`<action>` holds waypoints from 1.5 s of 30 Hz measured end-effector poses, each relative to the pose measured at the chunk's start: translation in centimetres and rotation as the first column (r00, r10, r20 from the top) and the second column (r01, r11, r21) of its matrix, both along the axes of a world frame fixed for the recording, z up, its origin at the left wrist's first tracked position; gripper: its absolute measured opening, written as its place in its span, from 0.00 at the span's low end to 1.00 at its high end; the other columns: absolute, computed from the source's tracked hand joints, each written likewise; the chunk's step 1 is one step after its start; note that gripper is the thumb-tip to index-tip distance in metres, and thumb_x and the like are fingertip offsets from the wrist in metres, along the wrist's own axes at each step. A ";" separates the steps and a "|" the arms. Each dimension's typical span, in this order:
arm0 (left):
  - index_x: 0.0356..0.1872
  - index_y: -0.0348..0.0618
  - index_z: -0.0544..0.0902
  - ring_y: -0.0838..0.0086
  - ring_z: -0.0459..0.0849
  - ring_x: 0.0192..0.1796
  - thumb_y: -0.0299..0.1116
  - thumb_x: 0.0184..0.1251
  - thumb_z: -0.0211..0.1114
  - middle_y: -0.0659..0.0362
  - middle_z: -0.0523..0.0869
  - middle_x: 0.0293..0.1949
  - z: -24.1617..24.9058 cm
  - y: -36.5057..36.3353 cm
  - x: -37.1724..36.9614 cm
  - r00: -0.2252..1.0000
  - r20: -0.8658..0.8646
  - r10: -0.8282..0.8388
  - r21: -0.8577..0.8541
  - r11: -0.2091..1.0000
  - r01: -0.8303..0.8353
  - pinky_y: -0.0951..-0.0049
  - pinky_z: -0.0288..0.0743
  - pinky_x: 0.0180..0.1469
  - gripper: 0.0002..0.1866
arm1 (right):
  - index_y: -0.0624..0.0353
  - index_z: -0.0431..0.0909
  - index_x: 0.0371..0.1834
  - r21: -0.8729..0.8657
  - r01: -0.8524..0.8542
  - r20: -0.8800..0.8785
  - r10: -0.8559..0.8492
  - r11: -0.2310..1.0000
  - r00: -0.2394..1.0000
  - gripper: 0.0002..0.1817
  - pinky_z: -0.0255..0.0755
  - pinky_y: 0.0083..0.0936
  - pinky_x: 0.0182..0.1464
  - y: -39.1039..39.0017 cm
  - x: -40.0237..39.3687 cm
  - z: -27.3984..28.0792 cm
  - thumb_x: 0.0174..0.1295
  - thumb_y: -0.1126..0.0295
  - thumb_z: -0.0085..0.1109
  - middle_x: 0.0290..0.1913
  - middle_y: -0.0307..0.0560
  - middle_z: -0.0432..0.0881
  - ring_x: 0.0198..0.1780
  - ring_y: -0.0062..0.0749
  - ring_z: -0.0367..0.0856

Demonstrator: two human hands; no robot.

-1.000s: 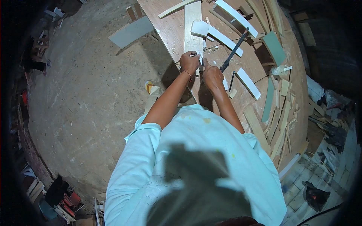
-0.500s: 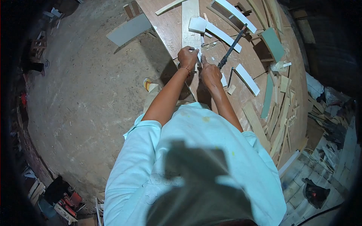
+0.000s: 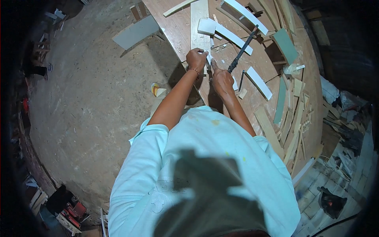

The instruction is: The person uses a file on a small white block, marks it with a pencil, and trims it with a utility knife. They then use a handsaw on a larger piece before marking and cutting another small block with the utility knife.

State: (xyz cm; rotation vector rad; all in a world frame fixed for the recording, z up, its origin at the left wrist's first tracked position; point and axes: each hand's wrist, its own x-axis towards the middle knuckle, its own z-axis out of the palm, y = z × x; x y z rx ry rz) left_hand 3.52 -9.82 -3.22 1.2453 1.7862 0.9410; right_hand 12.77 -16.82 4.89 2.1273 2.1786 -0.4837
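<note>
My left hand (image 3: 196,60) is closed at the table edge, thumb and fingers pinched on a small white piece (image 3: 209,57). Close beside it, my right hand (image 3: 222,81) has its index finger stretched toward that piece while the other fingers curl under. Whatever lies inside the right hand's curl is hidden. Beneath and beyond the left hand runs a pale wooden board (image 3: 199,23). A white block (image 3: 207,26) sits on this board, with a long white strip (image 3: 235,38) reaching to the right from it. Just past my right hand lies a dark rod with a wrapped handle (image 3: 241,50).
The wooden table (image 3: 173,25) carries shavings, a short white strip (image 3: 259,83), a green-faced piece (image 3: 286,46) and a pile of wooden strips (image 3: 294,130) on the right. A grey panel (image 3: 136,32) stands left of the table above the dirt floor (image 3: 87,106).
My right hand has shifted very slightly, its index finger still pointing at the small white piece. The left hand stays almost in place; the things on the table have not moved.
</note>
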 end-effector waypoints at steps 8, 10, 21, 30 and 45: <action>0.29 0.39 0.82 0.63 0.81 0.29 0.37 0.39 0.66 0.49 0.81 0.25 0.1 -0.4 -0.3 0.987 0.141 -0.074 -0.026 0.997 0.079 0.71 0.73 0.35 0.14 | 0.53 0.56 0.60 0.021 0.099 -0.200 -0.093 0.995 0.975 0.27 0.69 0.41 0.32 -0.9 0.9 -0.9 0.53 0.73 0.40 0.24 0.63 0.76 0.28 0.51 0.77; 0.28 0.40 0.82 0.63 0.81 0.28 0.37 0.39 0.66 0.49 0.81 0.25 0.0 -0.4 -0.4 0.992 0.103 -0.073 0.010 0.997 0.072 0.71 0.73 0.35 0.14 | 0.54 0.55 0.60 0.058 0.133 -0.184 -0.120 0.989 0.976 0.27 0.69 0.41 0.31 -1.1 0.6 -1.0 0.53 0.74 0.40 0.24 0.63 0.76 0.26 0.51 0.76; 0.29 0.41 0.82 0.63 0.81 0.29 0.38 0.38 0.66 0.50 0.81 0.24 0.6 -0.6 -0.5 0.992 0.112 -0.052 -0.014 0.998 0.054 0.71 0.73 0.35 0.15 | 0.54 0.59 0.58 0.120 0.077 -0.125 -0.062 0.990 0.990 0.26 0.69 0.40 0.29 -0.1 0.2 -1.8 0.51 0.73 0.44 0.24 0.61 0.76 0.27 0.50 0.77; 0.31 0.38 0.81 0.72 0.80 0.24 0.37 0.42 0.66 0.53 0.82 0.23 -0.1 -0.3 -0.6 0.994 0.049 -0.103 0.015 0.995 0.102 0.76 0.73 0.30 0.15 | 0.55 0.54 0.61 0.036 0.034 -0.067 -0.032 0.999 0.997 0.27 0.70 0.40 0.31 0.1 0.1 -1.0 0.54 0.76 0.37 0.26 0.62 0.76 0.29 0.50 0.77; 0.28 0.41 0.82 0.64 0.81 0.28 0.36 0.36 0.67 0.51 0.82 0.24 0.6 -0.5 0.0 0.988 0.148 0.045 -0.107 0.994 -0.029 0.72 0.73 0.35 0.14 | 0.63 0.57 0.58 0.003 -0.085 0.029 0.085 0.996 0.996 0.22 0.72 0.39 0.29 0.1 0.4 -0.1 0.58 0.71 0.36 0.28 0.63 0.76 0.30 0.48 0.78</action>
